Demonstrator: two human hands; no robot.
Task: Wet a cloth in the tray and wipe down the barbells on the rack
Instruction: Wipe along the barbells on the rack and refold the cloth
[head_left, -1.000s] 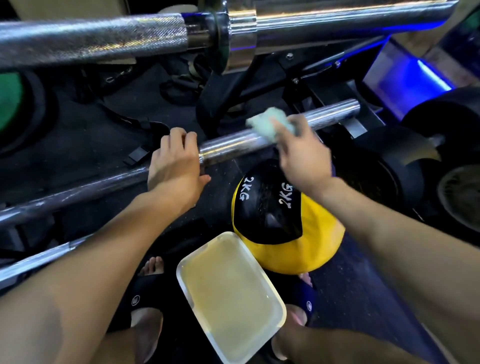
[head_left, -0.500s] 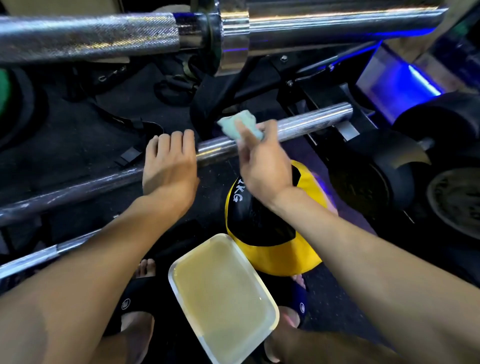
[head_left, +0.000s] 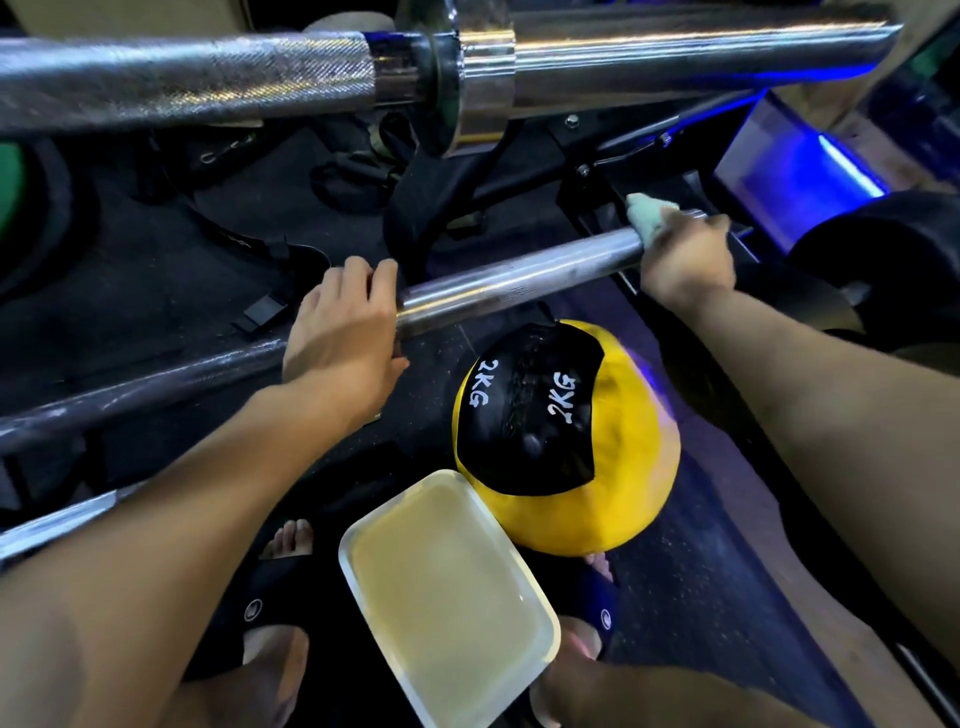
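A chrome barbell (head_left: 519, 280) lies slanted across the middle of the head view. My left hand (head_left: 343, 327) grips it where the sleeve meets the thinner shaft. At the sleeve's far right end my right hand (head_left: 685, 254) holds a pale green cloth (head_left: 647, 213) wrapped over the bar. A second, thicker barbell (head_left: 675, 57) with a knurled shaft runs across the top. The white tray (head_left: 545, 613) of cloudy yellowish water sits low between my feet.
A yellow and black 2 kg ball (head_left: 571, 441) lies just behind the tray. Black weight plates (head_left: 883, 260) stand at the right under a blue light. Straps and black rack parts (head_left: 363, 176) cover the dark floor behind the bars. A third bar (head_left: 62, 525) crosses the lower left.
My right hand with the cloth slid left toward my left hand, then back right to the end of the sleeve. My left hand kept its hold on the bar.
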